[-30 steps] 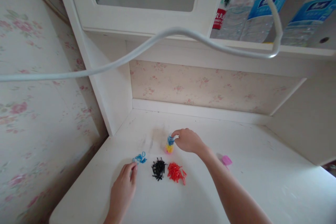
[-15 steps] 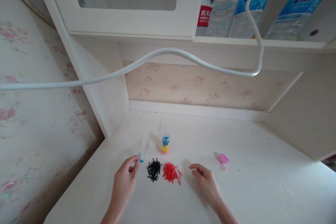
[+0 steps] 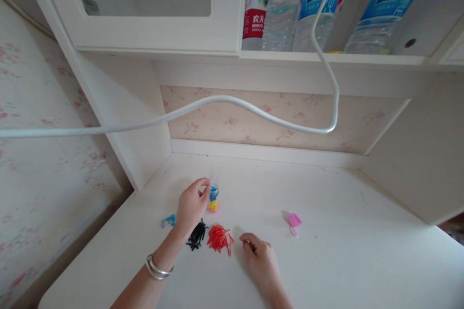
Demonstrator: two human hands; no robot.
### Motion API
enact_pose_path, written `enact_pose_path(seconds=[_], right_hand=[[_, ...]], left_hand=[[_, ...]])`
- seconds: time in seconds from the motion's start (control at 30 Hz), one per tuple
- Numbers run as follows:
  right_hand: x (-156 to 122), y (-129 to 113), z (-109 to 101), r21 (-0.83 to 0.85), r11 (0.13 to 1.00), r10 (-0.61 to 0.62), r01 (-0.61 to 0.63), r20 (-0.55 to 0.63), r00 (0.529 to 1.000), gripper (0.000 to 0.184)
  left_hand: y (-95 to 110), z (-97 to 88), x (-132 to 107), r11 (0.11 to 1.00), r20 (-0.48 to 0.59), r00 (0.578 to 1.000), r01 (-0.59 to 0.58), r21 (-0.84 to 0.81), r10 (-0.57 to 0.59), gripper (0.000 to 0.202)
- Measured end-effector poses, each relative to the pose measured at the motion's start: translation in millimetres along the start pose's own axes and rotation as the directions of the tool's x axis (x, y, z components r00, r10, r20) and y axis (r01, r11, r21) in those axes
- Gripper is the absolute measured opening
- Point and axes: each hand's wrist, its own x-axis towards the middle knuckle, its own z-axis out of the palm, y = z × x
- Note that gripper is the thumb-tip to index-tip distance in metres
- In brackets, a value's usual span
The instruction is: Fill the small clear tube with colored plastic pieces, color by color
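My left hand [image 3: 191, 204] reaches over the white desk [image 3: 326, 260] with its fingertips pinched at the top of a small clear jar [image 3: 213, 199] that holds blue and yellow bands. Whether a band is in the pinch I cannot make out. A bangle sits on that wrist. Below the hand lie a pile of black bands [image 3: 196, 235] and a pile of red bands [image 3: 219, 238], side by side. A few blue bands [image 3: 168, 221] lie to the left. My right hand [image 3: 260, 259] rests on the desk right of the red pile, fingers loosely curled, nothing visible in them.
A small pink lid [image 3: 294, 220] lies on the desk to the right. A white cable [image 3: 203, 104] hangs across the view above the desk. Water bottles [image 3: 311, 5] stand on the shelf overhead, beside a white cabinet door [image 3: 145, 14].
My left hand left the blue bands and moved up to the jar's mouth. My right hand, at the jar a second ago, drew back and now rests by the red pile.
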Motion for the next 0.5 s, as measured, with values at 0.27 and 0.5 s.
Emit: enact_pose_path(seconds=[0.27,0.5], right_hand=[[-1.1,-0.4,-1.0,-0.004,1.0,-0.001,0.001,0.005,1.0,0.031],[-0.5,3.4,-0.3,0.047,0.999,-0.014,0.014,0.0,1.0,0.029]], left_hand=[[5.8,6.6,4.0,0.999,0.029,1.0,-0.005,0.044,0.004,0.026],[-3.6,2.2,0.9,1.0,-0.012,1.0,0.005,0.02,-0.005,0.029]])
